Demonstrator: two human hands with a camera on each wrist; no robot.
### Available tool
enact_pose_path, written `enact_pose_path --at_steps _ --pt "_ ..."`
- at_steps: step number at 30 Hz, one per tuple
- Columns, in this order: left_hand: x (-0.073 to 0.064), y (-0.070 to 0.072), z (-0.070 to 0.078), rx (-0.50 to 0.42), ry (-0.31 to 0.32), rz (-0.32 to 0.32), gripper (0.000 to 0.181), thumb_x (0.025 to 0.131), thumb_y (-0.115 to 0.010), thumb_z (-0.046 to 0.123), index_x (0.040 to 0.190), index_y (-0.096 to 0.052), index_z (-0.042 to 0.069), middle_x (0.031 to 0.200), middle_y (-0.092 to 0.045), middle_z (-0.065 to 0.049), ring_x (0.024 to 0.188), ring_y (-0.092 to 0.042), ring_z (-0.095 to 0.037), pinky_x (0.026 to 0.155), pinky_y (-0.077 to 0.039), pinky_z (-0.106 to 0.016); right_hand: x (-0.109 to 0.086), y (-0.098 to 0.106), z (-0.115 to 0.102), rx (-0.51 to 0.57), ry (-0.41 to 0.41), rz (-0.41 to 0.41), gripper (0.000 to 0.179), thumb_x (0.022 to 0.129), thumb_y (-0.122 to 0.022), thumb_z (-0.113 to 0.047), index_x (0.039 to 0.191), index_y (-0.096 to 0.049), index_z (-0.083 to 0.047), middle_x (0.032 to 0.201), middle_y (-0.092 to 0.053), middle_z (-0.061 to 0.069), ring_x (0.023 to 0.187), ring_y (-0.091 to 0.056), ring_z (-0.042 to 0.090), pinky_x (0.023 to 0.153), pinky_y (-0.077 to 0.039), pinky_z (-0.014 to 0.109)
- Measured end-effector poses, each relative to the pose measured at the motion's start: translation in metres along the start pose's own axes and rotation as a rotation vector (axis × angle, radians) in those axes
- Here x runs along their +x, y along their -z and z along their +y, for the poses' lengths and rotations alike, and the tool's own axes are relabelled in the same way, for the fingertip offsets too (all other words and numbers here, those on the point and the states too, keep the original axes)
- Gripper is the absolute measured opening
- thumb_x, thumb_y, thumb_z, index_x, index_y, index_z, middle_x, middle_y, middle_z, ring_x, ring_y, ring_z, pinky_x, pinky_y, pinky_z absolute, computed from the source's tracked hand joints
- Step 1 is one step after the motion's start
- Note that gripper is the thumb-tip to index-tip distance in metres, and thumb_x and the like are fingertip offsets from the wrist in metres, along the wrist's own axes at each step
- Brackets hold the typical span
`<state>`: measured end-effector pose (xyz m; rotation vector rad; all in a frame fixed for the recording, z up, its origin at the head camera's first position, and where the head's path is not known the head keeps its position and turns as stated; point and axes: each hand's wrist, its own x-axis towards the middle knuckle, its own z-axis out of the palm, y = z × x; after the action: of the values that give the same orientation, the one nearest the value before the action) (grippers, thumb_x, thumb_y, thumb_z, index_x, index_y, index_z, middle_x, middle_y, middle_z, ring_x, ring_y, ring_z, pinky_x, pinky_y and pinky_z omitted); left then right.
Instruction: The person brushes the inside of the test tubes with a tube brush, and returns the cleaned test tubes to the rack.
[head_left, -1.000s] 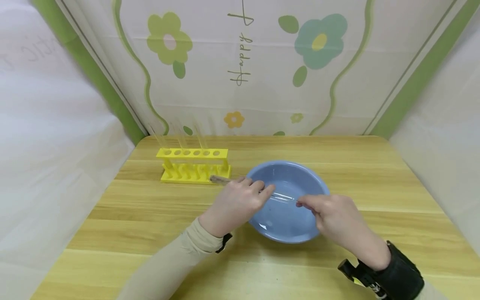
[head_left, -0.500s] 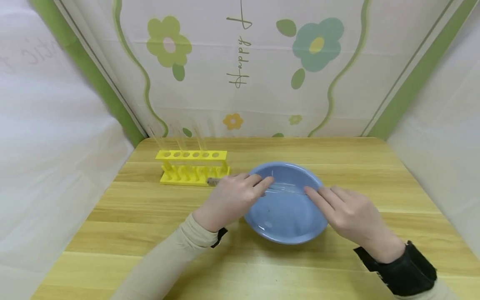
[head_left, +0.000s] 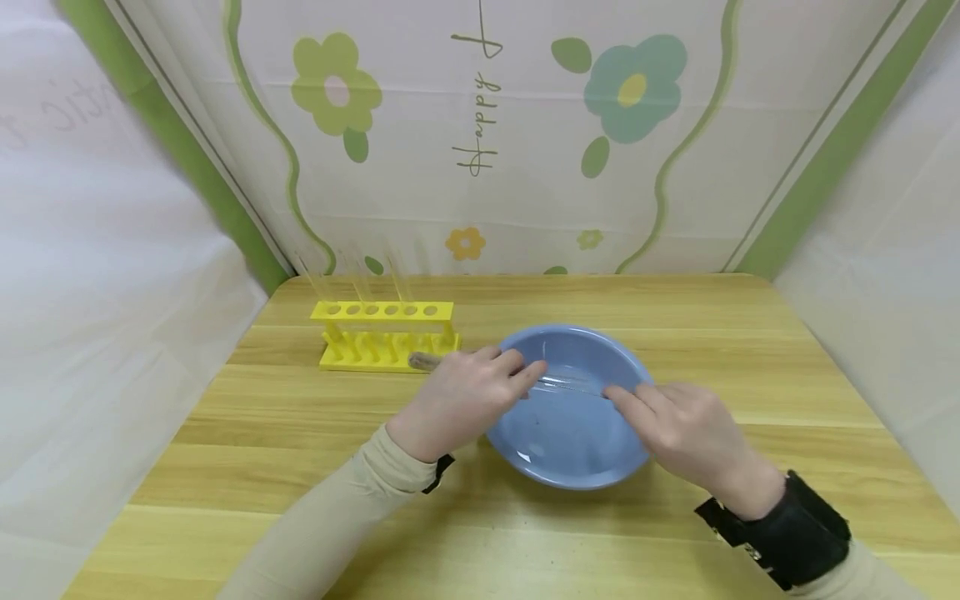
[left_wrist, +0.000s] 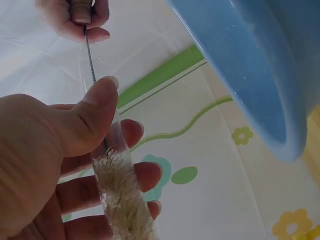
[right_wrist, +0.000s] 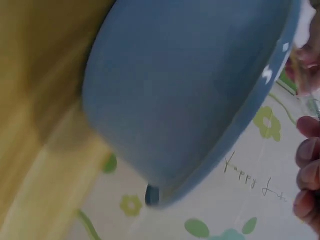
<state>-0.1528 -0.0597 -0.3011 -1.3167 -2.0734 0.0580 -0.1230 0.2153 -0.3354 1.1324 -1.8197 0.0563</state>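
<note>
Over the blue basin (head_left: pixel 572 482), my left hand (head_left: pixel 472 387) grips a clear glass test tube (left_wrist: pixel 116 132), its fingers and thumb around it. A test tube brush with pale bristles (left_wrist: pixel 121 192) sits inside the tube, the bristles at the far end past my left fingers. From the tube's mouth runs the brush's twisted wire handle (left_wrist: pixel 91 60). My right hand (head_left: pixel 686 425) pinches that wire near its end, thumb against fingers. The tube lies nearly level above the basin, its bristle-filled end (head_left: pixel 424 361) sticking out left of my left hand.
A yellow test tube rack (head_left: pixel 382 311) stands at the back left, with several clear tubes (head_left: pixel 401 282) leaning in its holes. The wooden table (head_left: pixel 300 467) ends at a flowered cloth (head_left: pixel 525 192) behind. Water droplets show inside the basin.
My right hand swings right and turns over, then comes slightly back left, still at the brush's wire. My left hand shifts a little left with the tube.
</note>
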Motion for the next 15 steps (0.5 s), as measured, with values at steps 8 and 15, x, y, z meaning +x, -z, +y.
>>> enact_pose_path --at_steps 8,15 --pt "-0.0011 0.0002 -0.0023 0.068 -0.010 0.010 0.023 0.092 -0.069 0.005 0.112 -0.076 0.014 0.087 -0.068 -0.004 0.066 -0.063 -0.020 0.061 -0.056 -0.029 -0.0022 -0.0038 -0.0030 0.258 -0.211 -0.125 0.018 0.086 -0.056 0.005 0.091 -0.069 -0.006 0.076 -0.071 -0.001 0.050 -0.062 0.012 0.038 -0.045 0.023" --pt "-0.0013 0.0023 -0.0037 0.105 -0.013 0.027 0.026 0.092 -0.068 0.005 0.113 -0.076 0.017 0.090 -0.067 -0.002 0.069 -0.060 -0.020 0.062 -0.055 -0.029 0.0025 0.0001 -0.0066 0.403 -0.328 -0.198 0.036 0.064 -0.069 0.020 0.090 -0.071 -0.005 0.080 -0.072 -0.004 0.058 -0.066 0.008 0.049 -0.049 0.016"
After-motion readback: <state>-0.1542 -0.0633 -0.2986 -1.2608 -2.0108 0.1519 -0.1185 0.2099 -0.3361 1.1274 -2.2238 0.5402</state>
